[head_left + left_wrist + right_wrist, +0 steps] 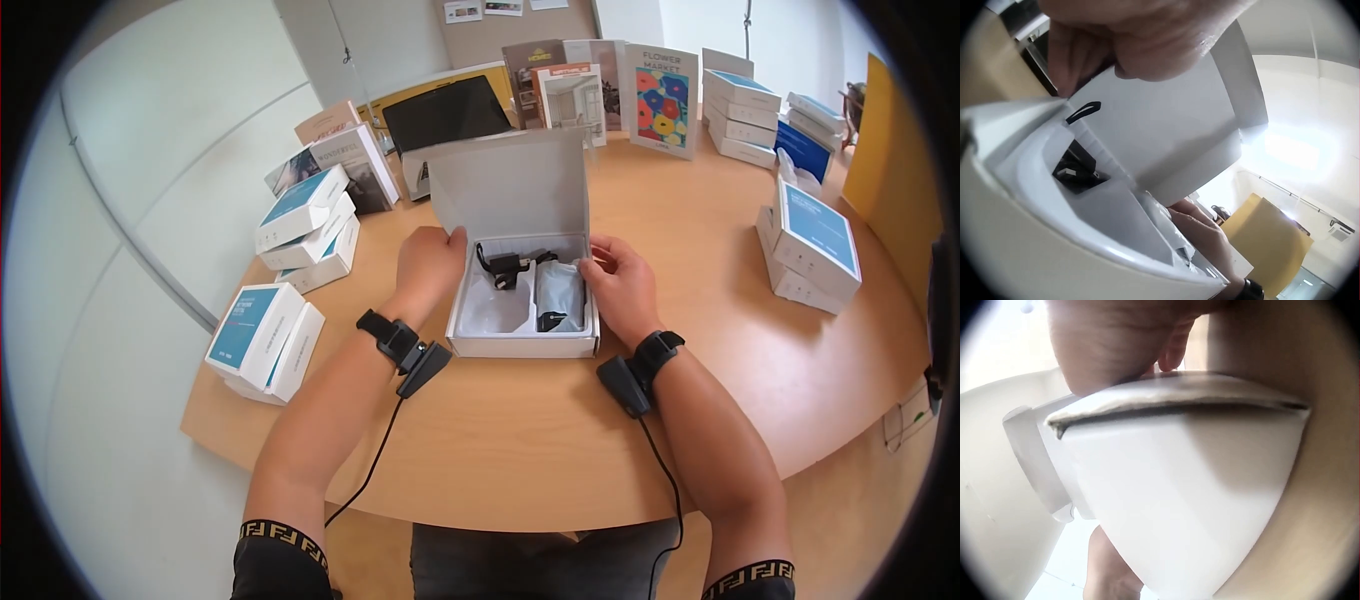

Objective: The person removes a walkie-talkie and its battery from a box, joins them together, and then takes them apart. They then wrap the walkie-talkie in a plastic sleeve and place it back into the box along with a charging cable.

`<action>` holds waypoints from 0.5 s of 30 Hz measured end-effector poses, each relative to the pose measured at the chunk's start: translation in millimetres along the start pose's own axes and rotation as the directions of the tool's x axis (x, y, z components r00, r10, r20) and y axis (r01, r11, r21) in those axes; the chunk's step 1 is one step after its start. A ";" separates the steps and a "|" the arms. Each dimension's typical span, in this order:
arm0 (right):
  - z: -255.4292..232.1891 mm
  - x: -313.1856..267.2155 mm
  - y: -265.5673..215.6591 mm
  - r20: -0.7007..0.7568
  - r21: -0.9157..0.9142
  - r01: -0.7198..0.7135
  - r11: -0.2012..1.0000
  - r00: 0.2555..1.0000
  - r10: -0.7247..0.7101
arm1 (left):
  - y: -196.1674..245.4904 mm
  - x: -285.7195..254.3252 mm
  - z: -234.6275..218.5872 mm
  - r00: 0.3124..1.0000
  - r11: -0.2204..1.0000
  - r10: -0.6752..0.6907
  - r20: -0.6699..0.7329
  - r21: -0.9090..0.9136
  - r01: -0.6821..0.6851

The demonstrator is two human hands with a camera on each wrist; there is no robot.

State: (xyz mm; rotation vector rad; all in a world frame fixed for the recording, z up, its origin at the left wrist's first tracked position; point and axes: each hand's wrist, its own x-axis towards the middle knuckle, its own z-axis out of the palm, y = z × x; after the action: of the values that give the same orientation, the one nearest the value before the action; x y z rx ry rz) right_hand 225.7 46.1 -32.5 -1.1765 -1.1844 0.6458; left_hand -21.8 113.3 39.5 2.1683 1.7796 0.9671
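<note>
A white cardboard box (525,347) sits on the table in front of me, its lid (512,185) standing upright at the back. Inside, a black cable with an adapter (507,266) lies at the back, above a white moulded tray (492,308). A device in a clear plastic bag (562,288) fills the right compartment. My left hand (430,265) grips the back left corner by the lid's hinge, fingers curled there in the left wrist view. On the opposite side my right hand (622,285) holds the right wall, thumb at the rim and fingers outside.
Blue-and-white boxes are stacked at the left (265,340), with another stack (305,225) behind. More such boxes stand at the right (815,235) and back right (742,110). A laptop (448,112) and upright books (662,100) line the back.
</note>
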 end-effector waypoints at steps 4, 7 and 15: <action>-1.7 0.2 1.4 -0.009 -0.038 -0.004 0.999 1.000 0.004 | 8.8 -20.9 -4.8 1.000 0.997 -0.001 0.030 0.072 -0.001; -1.5 3.7 13.8 -0.014 -0.008 0.019 1.000 1.000 -0.019 | 8.4 -29.6 -3.5 1.000 0.996 -0.010 0.027 0.087 0.008; -6.2 -3.3 -3.4 0.009 0.099 -0.086 0.991 0.996 0.085 | -10.2 -73.2 -15.0 0.938 0.798 -0.016 0.347 -0.561 0.221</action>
State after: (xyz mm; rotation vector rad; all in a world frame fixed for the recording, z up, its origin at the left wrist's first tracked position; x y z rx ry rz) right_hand 229.9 39.9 -30.1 -1.1465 -1.0975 0.7639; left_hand -44.2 44.3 18.9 1.6690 1.2213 0.9096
